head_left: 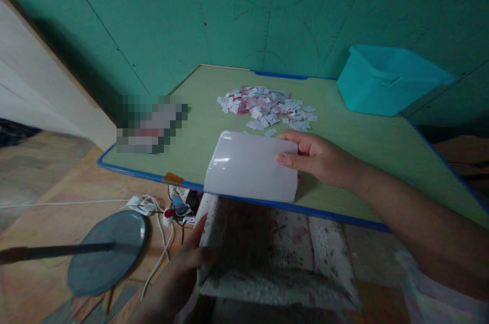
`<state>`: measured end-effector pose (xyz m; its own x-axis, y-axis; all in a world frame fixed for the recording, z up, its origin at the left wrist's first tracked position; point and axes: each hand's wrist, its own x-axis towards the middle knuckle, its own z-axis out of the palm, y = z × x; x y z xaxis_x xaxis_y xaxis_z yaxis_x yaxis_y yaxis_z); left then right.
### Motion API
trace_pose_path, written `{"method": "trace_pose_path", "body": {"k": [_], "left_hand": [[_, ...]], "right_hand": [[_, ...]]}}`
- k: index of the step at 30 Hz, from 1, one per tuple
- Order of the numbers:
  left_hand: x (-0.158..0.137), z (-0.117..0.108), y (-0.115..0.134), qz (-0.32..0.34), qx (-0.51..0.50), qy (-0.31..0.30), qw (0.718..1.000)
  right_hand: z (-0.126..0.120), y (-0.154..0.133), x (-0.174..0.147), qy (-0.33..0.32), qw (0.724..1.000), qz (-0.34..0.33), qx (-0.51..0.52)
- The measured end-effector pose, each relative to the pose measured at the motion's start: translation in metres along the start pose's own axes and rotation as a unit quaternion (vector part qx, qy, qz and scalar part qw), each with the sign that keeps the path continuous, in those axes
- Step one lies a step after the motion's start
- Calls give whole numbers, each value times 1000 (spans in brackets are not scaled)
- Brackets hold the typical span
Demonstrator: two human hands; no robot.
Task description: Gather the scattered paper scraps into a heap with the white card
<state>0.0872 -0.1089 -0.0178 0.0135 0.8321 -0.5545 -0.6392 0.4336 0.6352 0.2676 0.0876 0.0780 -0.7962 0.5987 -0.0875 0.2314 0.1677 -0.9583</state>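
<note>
My right hand (319, 158) is closed on a smooth white sheet-like piece (250, 166), thumb on its top face, fingers round its right edge. It lies over the near edge of the green table (351, 161); what it is exactly I cannot make out. A heap of small paper scraps (267, 105), white and some pinkish, lies just beyond it. Below the table edge, my left hand (183, 268) grips the left side of an open box (286, 280) with speckled, fabric-like lining. The left fingers are partly dark and blurred. The inside of the box is shadowed.
A turquoise plastic bin (376, 87) stands at the table's back right, against the green wall (244, 13). A pixelated item (158, 128) lies at the left end. On the floor are a round grey disc with a bar (110, 252), white cables (168, 247) and a power strip (139, 205).
</note>
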Motion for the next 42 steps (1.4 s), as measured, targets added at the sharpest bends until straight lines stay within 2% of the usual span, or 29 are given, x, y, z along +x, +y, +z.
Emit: {"method": "trace_pose_path", "body": {"k": [3, 7, 9, 11, 13, 15, 18, 20, 22, 26, 29, 36, 42], "left_hand": [[1, -2, -1, 1, 9, 0, 1000], [8, -13, -4, -22, 3, -21, 1000], [11, -17, -5, -62, 2, -24, 998], [11, -16, -5, -25, 25, 6, 999], [9, -13, -5, -10, 34, 34, 999], [5, -9, -3, -14, 31, 48, 998], [0, -8, 0, -12, 32, 51, 998], [-2, -9, 1, -4, 21, 38, 999], [-2, -11, 2, 7, 7, 25, 1000], [-1, -14, 5, 30, 21, 52, 998], [-1, -15, 9, 21, 30, 60, 998], [-4, -10, 12, 31, 36, 74, 996], [-2, -14, 9, 29, 32, 37, 998]], "right_hand": [[-10, -2, 2, 92, 995, -27, 22], [-31, 3, 8, 257, 964, -51, 45], [-40, 7, 10, 310, 947, -55, 55], [-46, 9, 10, 332, 940, -59, 62], [-48, 11, 10, 314, 946, -52, 59], [-45, 12, 9, 264, 963, -35, 39], [-38, 14, 8, 184, 983, -19, -21], [-34, 16, 8, 153, 987, -22, -54], [-31, 16, 7, 136, 988, -26, -66], [-28, 16, 3, 97, 992, -18, -73], [-25, 14, 1, 72, 993, -27, -91], [-18, 9, -3, 46, 994, -29, -97], [-16, 8, -4, 34, 995, -28, -94]]}}
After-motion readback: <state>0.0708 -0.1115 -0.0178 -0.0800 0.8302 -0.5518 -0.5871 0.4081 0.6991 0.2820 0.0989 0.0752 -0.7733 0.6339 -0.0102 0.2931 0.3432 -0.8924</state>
